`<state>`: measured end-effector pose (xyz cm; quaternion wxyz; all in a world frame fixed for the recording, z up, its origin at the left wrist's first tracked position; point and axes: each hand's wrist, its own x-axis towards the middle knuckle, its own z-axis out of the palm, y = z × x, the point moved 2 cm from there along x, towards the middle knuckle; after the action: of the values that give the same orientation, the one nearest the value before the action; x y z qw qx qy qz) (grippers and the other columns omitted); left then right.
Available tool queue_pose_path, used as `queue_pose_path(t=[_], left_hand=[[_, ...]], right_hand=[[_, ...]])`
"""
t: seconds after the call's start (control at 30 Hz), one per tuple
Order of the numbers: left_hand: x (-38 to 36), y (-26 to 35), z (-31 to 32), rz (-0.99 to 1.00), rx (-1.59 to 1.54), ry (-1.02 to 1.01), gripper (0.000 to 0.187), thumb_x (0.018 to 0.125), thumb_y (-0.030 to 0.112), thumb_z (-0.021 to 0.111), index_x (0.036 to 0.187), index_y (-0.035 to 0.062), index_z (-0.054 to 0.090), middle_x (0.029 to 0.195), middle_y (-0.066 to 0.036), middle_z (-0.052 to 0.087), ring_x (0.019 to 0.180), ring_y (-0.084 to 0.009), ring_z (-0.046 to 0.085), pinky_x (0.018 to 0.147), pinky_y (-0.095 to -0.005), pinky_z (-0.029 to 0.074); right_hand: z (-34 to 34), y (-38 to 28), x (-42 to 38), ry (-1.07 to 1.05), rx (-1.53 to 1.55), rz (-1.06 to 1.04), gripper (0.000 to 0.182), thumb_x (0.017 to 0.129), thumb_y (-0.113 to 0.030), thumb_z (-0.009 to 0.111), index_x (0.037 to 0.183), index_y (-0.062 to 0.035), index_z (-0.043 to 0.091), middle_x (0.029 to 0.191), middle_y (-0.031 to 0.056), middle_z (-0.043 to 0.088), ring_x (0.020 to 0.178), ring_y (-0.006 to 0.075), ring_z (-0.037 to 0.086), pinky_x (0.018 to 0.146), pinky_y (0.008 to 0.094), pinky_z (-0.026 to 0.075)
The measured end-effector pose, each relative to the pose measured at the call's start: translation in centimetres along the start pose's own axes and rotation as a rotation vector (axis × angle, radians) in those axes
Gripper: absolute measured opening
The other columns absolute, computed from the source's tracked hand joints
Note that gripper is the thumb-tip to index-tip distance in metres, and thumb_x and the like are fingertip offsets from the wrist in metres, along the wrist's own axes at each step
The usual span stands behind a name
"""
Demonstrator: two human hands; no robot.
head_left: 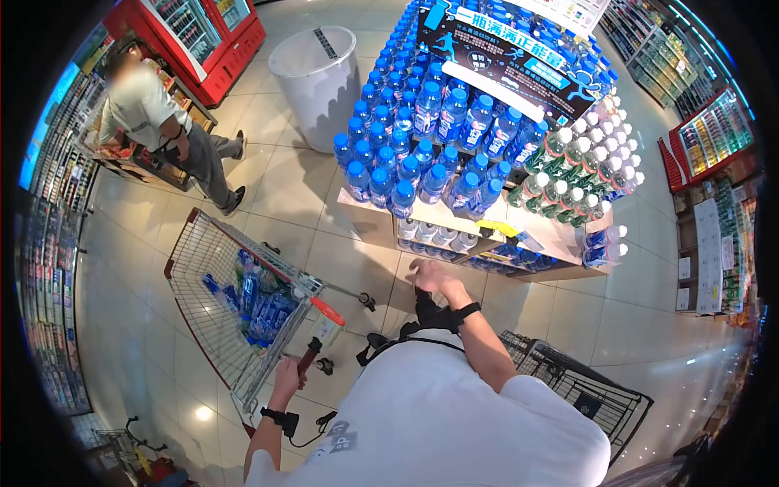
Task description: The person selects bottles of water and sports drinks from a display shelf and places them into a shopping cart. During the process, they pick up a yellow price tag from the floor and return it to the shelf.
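Two hands busy: left hand (pixel 288 375) clamped on shopping cart (pixel 213 286) handle; right hand (pixel 434 277) spread, empty, near the display shelf (pixel 454 223) front edge. Blue-capped bottles (pixel 256 302) lie in cart. Best steady the cart while reaching.

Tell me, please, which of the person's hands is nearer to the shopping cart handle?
Left. The left hand grips the cart handle; the right hand is raised away from it, toward the bottle display.

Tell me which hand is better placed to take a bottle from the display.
Probably the right hand: it is raised and free, nearest the bottles on the display's lower shelf. The left hand grips the cart handle.
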<state>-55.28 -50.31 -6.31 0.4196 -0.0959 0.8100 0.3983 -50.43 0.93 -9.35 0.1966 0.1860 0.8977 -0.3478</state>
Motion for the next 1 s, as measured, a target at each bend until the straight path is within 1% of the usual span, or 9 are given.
queue_pose_path(t=[0.03, 0.17, 0.27, 0.43, 0.53, 0.7, 0.8, 0.87, 1.0], left_hand=[[0.0, 0.1, 0.0, -0.006, -0.003, 0.007, 0.041, 0.106, 0.026, 0.039, 0.093, -0.0007, 0.066, 0.065, -0.011, 0.065, 0.048, -0.0183, 0.062, 0.045, -0.0334, 0.051], [0.3, -0.8, -0.5, -0.041, -0.008, 0.002, 0.039, 0.105, 0.026, 0.040, 0.093, 0.0001, 0.067, 0.066, -0.010, 0.066, 0.051, -0.0177, 0.063, 0.045, -0.0334, 0.051], [-0.3, 0.1, -0.6, -0.086, -0.078, -0.056, 0.038, 0.105, 0.025, 0.041, 0.092, 0.0014, 0.067, 0.067, -0.009, 0.066, 0.053, -0.0177, 0.064, 0.047, -0.0336, 0.052], [-0.8, 1.4, -0.5, -0.199, -0.039, -0.030, 0.036, 0.102, 0.021, 0.041, 0.085, 0.0021, 0.067, 0.067, -0.009, 0.067, 0.054, -0.0182, 0.064, 0.048, -0.0341, 0.051], [-0.3, -0.5, -0.5, -0.129, -0.053, 0.063, 0.032, 0.099, 0.018, 0.045, 0.084, 0.0023, 0.068, 0.067, -0.009, 0.065, 0.054, -0.0177, 0.062, 0.047, -0.0334, 0.049], [0.2, -1.9, -0.7, 0.036, 0.007, 0.264, 0.024, 0.095, 0.013, 0.054, 0.082, -0.0003, 0.069, 0.066, -0.008, 0.063, 0.054, -0.0183, 0.060, 0.049, -0.0345, 0.046], [0.6, -2.7, -1.2, 0.124, -0.223, 0.464, 0.020, 0.092, 0.011, 0.059, 0.079, -0.0020, 0.068, 0.067, -0.008, 0.063, 0.058, -0.0190, 0.060, 0.056, -0.0360, 0.047], [-0.1, -0.6, -0.8, 0.064, 0.111, 0.507, 0.022, 0.091, 0.013, 0.060, 0.078, -0.0030, 0.068, 0.066, -0.010, 0.064, 0.063, -0.0220, 0.062, 0.064, -0.0394, 0.049], [0.0, -1.2, -0.8, 0.070, 0.190, 0.598, 0.026, 0.089, 0.018, 0.064, 0.078, -0.0038, 0.071, 0.068, -0.015, 0.067, 0.065, -0.0291, 0.065, 0.071, -0.0442, 0.051]], right_hand=[[-1.1, 0.7, 0.8, 0.199, 0.029, 0.055, 0.039, 0.093, -0.033, 0.068, 0.119, -0.0043, 0.073, 0.116, 0.0238, 0.076, 0.110, 0.0397, 0.073, 0.091, 0.0463, 0.058], [-8.0, -2.4, 2.7, 0.325, 0.211, 0.014, 0.040, 0.091, -0.024, 0.073, 0.123, -0.0014, 0.067, 0.116, 0.0259, 0.074, 0.116, 0.0414, 0.069, 0.096, 0.0493, 0.057], [-10.9, -3.8, 4.3, 0.565, 0.264, -0.124, 0.041, 0.089, -0.016, 0.074, 0.126, -0.0023, 0.063, 0.121, 0.0228, 0.068, 0.109, 0.0444, 0.069, 0.091, 0.0526, 0.057], [-13.1, -4.2, 6.4, 0.606, 0.289, -0.177, 0.046, 0.089, -0.016, 0.076, 0.130, -0.0049, 0.060, 0.122, 0.0212, 0.062, 0.105, 0.0449, 0.068, 0.089, 0.0542, 0.057], [-13.9, -4.4, 6.9, 0.690, 0.263, -0.277, 0.055, 0.088, -0.020, 0.080, 0.136, -0.0068, 0.056, 0.130, 0.0202, 0.056, 0.107, 0.0463, 0.067, 0.086, 0.0547, 0.058], [-14.4, -4.1, 8.6, 0.609, 0.287, -0.333, 0.057, 0.088, -0.022, 0.081, 0.137, -0.0076, 0.057, 0.130, 0.0197, 0.057, 0.108, 0.0460, 0.067, 0.087, 0.0552, 0.059], [-14.4, -4.2, 9.1, 0.619, 0.196, -0.344, 0.056, 0.087, -0.025, 0.081, 0.136, -0.0085, 0.060, 0.131, 0.0191, 0.058, 0.107, 0.0451, 0.069, 0.086, 0.0545, 0.060], [-14.5, -4.3, 9.7, 0.624, 0.112, -0.329, 0.052, 0.085, -0.027, 0.082, 0.132, -0.0098, 0.064, 0.130, 0.0181, 0.060, 0.101, 0.0439, 0.071, 0.083, 0.0540, 0.061], [-14.3, -3.8, 11.0, 0.569, 0.038, -0.323, 0.045, 0.086, -0.027, 0.082, 0.126, -0.0112, 0.068, 0.128, 0.0176, 0.060, 0.096, 0.0432, 0.072, 0.080, 0.0542, 0.061]])
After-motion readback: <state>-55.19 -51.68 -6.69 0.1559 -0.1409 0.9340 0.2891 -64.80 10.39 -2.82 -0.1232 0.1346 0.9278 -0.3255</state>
